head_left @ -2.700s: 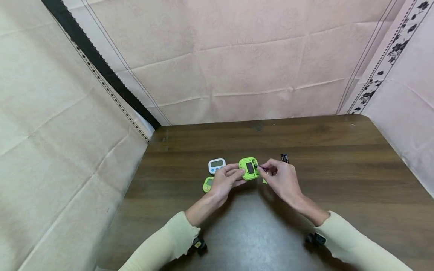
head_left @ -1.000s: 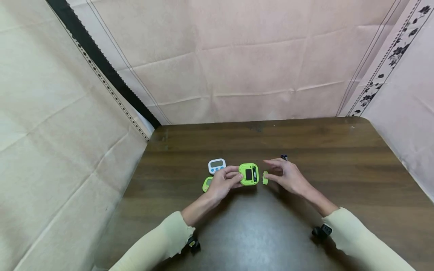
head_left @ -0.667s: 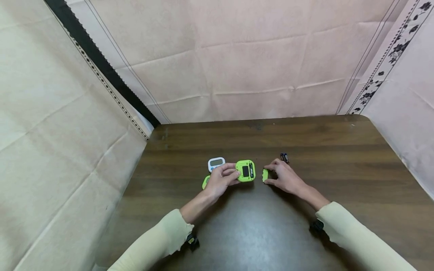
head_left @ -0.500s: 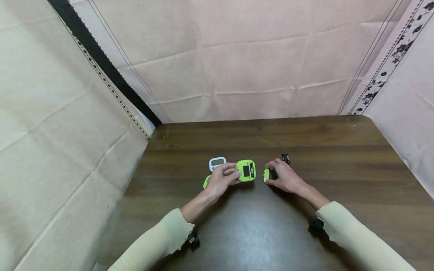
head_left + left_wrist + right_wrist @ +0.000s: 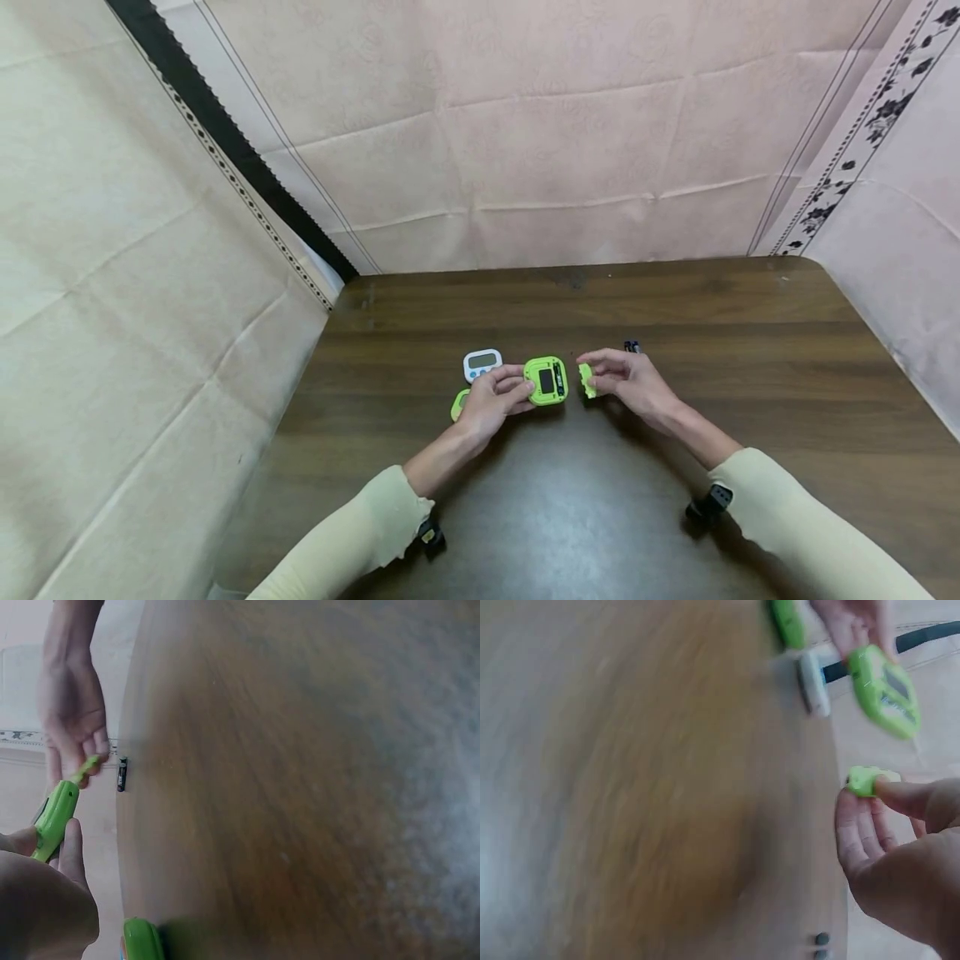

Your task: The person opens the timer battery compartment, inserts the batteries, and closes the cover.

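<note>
Hands point(image 5: 489, 403) point(image 5: 633, 388) pinch a green device point(image 5: 546, 381) and green piece point(image 5: 586, 380) above a wood-grain table point(image 5: 540, 517) walled by pale cloth point(image 5: 555, 133).

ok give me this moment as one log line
left hand: grips timer; right hand: pinches cover; cover: apart from timer; loose batteries: on table

I can't read a single word, brand, number or sign on my feeds. Taking the held green device point(image 5: 546, 381) as my landmark, I see pale print on the dark strip point(image 5: 559, 379) along its right edge, too small and blurred for me to make out. The loose batteries point(image 5: 632, 346) beyond it to the right and the display point(image 5: 482, 361) to its left are equally illegible to me
</note>
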The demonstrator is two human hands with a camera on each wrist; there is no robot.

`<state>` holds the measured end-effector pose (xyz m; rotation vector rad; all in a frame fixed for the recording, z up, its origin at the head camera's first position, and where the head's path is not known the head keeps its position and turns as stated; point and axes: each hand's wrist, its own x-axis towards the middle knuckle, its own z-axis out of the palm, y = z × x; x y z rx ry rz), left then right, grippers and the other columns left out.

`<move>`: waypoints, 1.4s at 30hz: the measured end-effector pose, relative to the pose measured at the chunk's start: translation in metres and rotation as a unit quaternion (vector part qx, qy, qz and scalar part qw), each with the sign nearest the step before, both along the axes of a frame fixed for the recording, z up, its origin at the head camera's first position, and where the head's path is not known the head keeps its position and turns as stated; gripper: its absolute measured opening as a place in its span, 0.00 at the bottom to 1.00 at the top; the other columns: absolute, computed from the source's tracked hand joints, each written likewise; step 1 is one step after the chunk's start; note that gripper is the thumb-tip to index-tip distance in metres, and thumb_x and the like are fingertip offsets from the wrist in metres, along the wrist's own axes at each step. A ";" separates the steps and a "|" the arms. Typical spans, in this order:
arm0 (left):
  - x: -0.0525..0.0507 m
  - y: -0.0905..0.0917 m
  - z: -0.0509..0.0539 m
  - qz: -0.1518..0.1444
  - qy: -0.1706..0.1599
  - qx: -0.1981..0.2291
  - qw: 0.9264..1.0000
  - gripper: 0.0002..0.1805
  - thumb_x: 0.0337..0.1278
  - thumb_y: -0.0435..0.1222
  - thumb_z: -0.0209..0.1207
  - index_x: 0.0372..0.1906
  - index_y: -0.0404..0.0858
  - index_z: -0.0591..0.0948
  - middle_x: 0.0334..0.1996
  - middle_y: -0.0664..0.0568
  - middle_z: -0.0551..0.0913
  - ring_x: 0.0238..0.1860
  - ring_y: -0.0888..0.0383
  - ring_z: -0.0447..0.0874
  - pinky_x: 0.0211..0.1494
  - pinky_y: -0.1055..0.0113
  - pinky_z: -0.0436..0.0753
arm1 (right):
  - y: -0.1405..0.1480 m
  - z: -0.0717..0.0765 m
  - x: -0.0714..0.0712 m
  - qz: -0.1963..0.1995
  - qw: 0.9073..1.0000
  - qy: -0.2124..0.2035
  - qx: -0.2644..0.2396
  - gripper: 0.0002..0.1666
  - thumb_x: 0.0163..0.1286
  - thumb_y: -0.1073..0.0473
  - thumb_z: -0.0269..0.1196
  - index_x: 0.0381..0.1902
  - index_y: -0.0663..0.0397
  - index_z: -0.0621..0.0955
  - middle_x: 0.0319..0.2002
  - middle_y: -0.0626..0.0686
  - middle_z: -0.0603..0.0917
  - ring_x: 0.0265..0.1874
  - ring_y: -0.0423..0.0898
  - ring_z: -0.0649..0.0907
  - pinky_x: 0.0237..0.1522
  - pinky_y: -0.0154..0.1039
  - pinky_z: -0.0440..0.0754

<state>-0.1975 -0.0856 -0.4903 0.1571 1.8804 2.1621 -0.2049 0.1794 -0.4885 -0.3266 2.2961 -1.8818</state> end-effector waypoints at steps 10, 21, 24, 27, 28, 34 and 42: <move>0.001 0.004 0.001 0.003 0.000 -0.008 1.000 0.16 0.72 0.24 0.63 0.60 0.24 0.79 0.52 0.34 0.88 0.45 0.56 0.90 0.52 0.59 0.92 | -0.020 0.019 0.011 -0.020 0.988 -0.070 -0.134 0.22 0.70 0.75 0.69 0.59 0.80 0.77 0.42 0.61 0.88 0.38 0.48 0.90 0.49 0.48 0.92; 0.003 0.008 0.009 -0.004 0.009 -0.010 1.000 0.15 0.71 0.25 0.65 0.58 0.25 0.79 0.51 0.35 0.88 0.46 0.54 0.90 0.52 0.58 0.92 | -0.033 0.028 0.020 -0.074 0.996 -0.026 -0.048 0.18 0.67 0.73 0.73 0.52 0.74 0.81 0.41 0.65 0.86 0.34 0.46 0.89 0.45 0.47 0.93; 0.003 0.007 0.009 -0.010 0.015 -0.011 1.000 0.15 0.71 0.25 0.65 0.58 0.25 0.79 0.51 0.34 0.88 0.45 0.54 0.90 0.52 0.58 0.92 | -0.033 0.027 0.019 -0.070 0.996 -0.032 -0.048 0.18 0.68 0.72 0.73 0.52 0.75 0.81 0.41 0.65 0.86 0.35 0.46 0.89 0.45 0.47 0.93; 0.003 0.005 0.009 -0.023 0.021 -0.013 0.999 0.16 0.71 0.24 0.63 0.59 0.24 0.78 0.52 0.33 0.88 0.46 0.53 0.90 0.52 0.57 0.92 | -0.029 0.024 0.016 -0.036 0.993 -0.081 -0.083 0.22 0.71 0.72 0.70 0.59 0.78 0.79 0.45 0.63 0.88 0.37 0.47 0.90 0.49 0.48 0.92; 0.003 0.004 0.009 -0.029 0.024 -0.014 0.999 0.16 0.72 0.24 0.63 0.60 0.24 0.77 0.53 0.32 0.87 0.47 0.53 0.90 0.53 0.57 0.92 | -0.026 0.023 0.015 -0.020 0.989 -0.106 -0.100 0.23 0.72 0.71 0.69 0.61 0.79 0.78 0.46 0.63 0.88 0.39 0.47 0.90 0.51 0.47 0.91; 0.003 -0.001 0.011 -0.075 0.021 -0.012 0.997 0.18 0.75 0.23 0.59 0.64 0.24 0.76 0.57 0.30 0.85 0.51 0.50 0.90 0.56 0.55 0.90 | -0.013 0.018 0.010 0.052 0.964 -0.207 -0.158 0.16 0.76 0.70 0.66 0.57 0.77 0.82 0.46 0.59 0.89 0.42 0.49 0.89 0.53 0.42 0.90; 0.003 0.003 0.013 -0.084 0.028 -0.009 0.996 0.20 0.77 0.24 0.57 0.68 0.26 0.74 0.61 0.31 0.83 0.56 0.50 0.87 0.61 0.55 0.88 | -0.013 0.017 0.008 0.100 0.967 -0.157 -0.173 0.05 0.74 0.70 0.68 0.43 0.57 0.84 0.47 0.56 0.86 0.45 0.48 0.86 0.55 0.45 0.89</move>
